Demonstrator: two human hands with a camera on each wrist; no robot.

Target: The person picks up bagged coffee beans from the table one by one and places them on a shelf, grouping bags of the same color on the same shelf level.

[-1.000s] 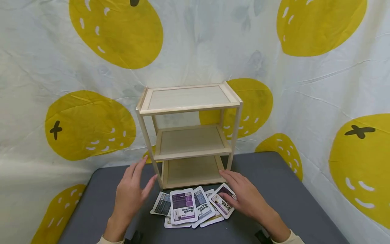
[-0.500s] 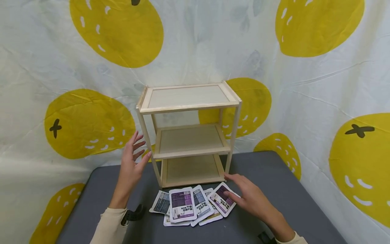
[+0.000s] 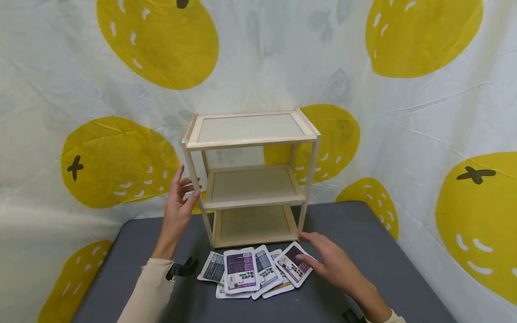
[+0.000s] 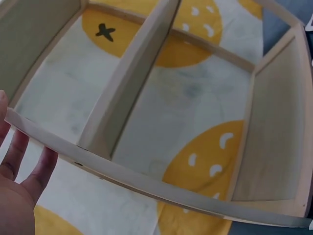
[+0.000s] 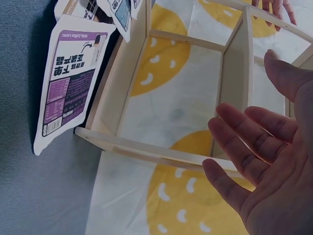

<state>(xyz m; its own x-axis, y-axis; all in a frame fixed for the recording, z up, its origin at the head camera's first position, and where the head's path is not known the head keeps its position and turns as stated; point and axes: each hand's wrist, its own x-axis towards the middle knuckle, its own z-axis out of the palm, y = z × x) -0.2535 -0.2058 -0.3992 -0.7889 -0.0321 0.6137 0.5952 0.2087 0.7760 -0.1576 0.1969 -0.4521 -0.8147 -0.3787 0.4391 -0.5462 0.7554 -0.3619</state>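
Note:
A three-tier wooden shelf [image 3: 250, 202] stands on the grey table. My left hand [image 3: 177, 213] is at its front left post [image 4: 146, 180], thumb in front and fingertips reaching behind, so that the post lies between them. Several flat white packets with printed labels lie overlapping in front of the shelf; one purple-labelled packet [image 3: 242, 271] is on top. My right hand [image 3: 337, 264] hovers by the rightmost packet [image 3: 293, 264], its thumb overlapping that packet in the head view. In the right wrist view its fingers are spread and hold nothing.
White fabric printed with large yellow fruit [image 3: 121, 161] hangs behind and at both sides of the grey table [image 3: 347, 233]. All three shelf tiers are bare. A black wrist strap [image 3: 183, 268] is on the left wrist.
My left hand has moved up and forward from beside the packets to the shelf's left post. The right hand has shifted slightly right, its thumb still over the rightmost packet. The packets stay put.

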